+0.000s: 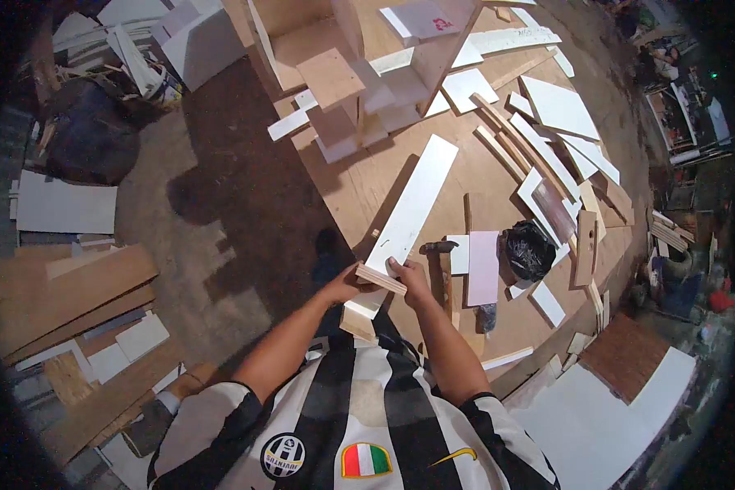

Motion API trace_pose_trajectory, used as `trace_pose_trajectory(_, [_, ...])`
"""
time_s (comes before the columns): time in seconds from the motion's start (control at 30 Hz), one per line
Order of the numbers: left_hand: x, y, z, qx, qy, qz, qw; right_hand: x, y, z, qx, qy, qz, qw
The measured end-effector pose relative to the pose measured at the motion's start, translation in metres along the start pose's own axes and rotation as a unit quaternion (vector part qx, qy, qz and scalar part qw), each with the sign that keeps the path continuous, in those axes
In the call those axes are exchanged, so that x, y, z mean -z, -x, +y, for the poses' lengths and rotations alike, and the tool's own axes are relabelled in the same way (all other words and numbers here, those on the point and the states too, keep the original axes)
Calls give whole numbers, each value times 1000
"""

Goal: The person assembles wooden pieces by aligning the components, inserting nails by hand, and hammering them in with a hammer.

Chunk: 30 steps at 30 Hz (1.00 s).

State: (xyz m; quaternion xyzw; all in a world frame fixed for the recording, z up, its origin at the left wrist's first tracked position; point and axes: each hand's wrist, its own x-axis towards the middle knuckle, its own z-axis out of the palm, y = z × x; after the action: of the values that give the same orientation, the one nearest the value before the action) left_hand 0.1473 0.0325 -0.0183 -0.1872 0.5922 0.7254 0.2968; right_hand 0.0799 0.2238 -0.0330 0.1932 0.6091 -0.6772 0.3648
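A long white board (pixel 412 204) lies slanted on the wooden worktable, its near end pointing at my body. Across that near end sits a short plywood strip (pixel 381 279) with its layered edge showing. My left hand (pixel 343 286) grips the strip's left end, fingers partly hidden behind it. At the other end my right hand (pixel 409 279) is closed on the strip, its thumb resting over the white board. Just right of my right hand lies a hammer (pixel 446 278), head away from me. Beside it is a pale pink panel (pixel 483 268).
A partly built wooden box frame (pixel 331 77) stands at the table's far left. White and wooden offcuts (pixel 557 106) spread over the right side, near a black plastic bag (pixel 529 251). Stacked boards (pixel 73 294) lie on the floor at left; a large white sheet (pixel 588 425) is at lower right.
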Motion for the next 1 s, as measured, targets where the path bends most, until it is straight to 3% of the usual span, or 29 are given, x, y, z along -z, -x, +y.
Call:
trace_pose_trajectory(0.07, [6,-5,-15,-21,30,-13,999,5,0,0,6,16,12,1000])
trace_pose_trajectory(0.13, [9,-11,-27,-39,61,-26,997,12,8,-9,-14,187,67,980])
trace_pose_trajectory(0.17, [9,-12,-31,-21,96,-10,995,18,18,-13,-13,187,66,980])
trace_pose_trajectory(0.2, [10,-12,-35,-12,115,-1,993,25,33,-15,97,293,185,933])
trace_pose_trajectory(0.23, [11,-13,-40,-4,133,7,991,36,44,-14,205,387,297,848])
trace_pose_trajectory(0.27, [13,-13,-45,-46,84,-4,995,52,49,-4,207,390,295,848])
trace_pose_trajectory(0.33, [14,-9,-49,-90,38,-10,995,85,54,18,246,595,375,667])
trace_pose_trajectory(0.37, [13,-7,-47,-80,71,-6,994,93,54,19,250,598,372,665])
trace_pose_trajectory(0.43, [6,6,-32,-70,109,0,992,108,55,21,23,596,218,772])
trace_pose_trajectory(0.47, [0,20,-9,-70,31,28,997,117,53,28,24,599,215,771])
trace_pose_trajectory(0.53, [-3,26,2,-69,-47,56,995,122,47,35,167,477,194,841])
trace_pose_trajectory(0.63, [2,15,-11,-67,-63,51,994,110,68,14,254,401,175,862])
trace_pose_trajectory(0.73, [6,5,-26,-71,-51,43,995,83,90,-17,324,385,150,851])
trace_pose_trajectory(0.77, [8,0,-30,-58,-54,32,996,80,88,-21,391,426,136,804])
trace_pose_trajectory(0.8, [10,-5,-35,-52,-55,27,997,76,89,-27,391,426,136,805])
trace_pose_trajectory(0.87, [15,-16,-47,-29,-27,8,999,66,93,-41,390,518,113,753])
trace_pose_trajectory(1.0, [9,-2,-27,-32,-14,16,999,59,90,-53,387,549,100,734])
